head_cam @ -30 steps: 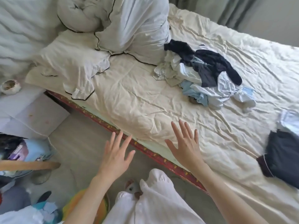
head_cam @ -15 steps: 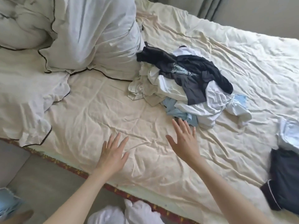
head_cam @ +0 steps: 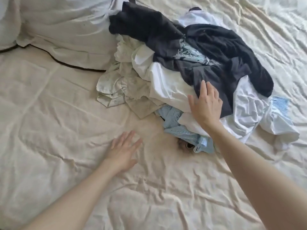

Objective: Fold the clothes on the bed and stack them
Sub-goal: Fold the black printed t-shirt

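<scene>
Both flat, empty grips moved forward: right hand [head_cam: 206, 105] reaches clothes pile [head_cam: 191, 68], left hand [head_cam: 123, 150] beside it.

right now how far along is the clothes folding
Done: nothing folded shows in this view. In hand: the right hand reaches onto the clothes pile, fingers straight, gripping nothing; the left hand is open over the bedsheet. Left: the whole tangled pile.
</scene>
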The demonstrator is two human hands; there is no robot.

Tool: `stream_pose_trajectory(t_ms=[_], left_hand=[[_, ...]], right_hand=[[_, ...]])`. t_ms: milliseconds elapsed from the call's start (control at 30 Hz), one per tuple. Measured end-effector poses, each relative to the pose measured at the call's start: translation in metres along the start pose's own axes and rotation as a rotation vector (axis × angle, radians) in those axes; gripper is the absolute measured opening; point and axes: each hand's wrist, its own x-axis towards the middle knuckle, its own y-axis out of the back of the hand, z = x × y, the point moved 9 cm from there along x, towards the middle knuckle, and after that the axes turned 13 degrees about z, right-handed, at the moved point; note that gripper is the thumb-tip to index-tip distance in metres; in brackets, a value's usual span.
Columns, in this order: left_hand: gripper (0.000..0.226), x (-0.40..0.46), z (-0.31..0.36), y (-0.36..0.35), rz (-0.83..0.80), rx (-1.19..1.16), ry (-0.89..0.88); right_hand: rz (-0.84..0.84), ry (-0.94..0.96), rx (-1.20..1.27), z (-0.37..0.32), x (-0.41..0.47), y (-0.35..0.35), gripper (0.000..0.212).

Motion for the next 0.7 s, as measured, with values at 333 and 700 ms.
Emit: stream_pose_trajectory(t_ms=[333,700], left_hand=[[0.082,0.020,-0.005,-0.010,-0.213,0.036,-0.042],[0.053,-0.046,0.034,0.158,0.345,-0.486,-0.048]], right_hand=[[0.184,0.007,0.164,0.015,0.023,0.018,0.032],[0.210,-0.040,0.560,0.007,-0.048,0.149,0.019]])
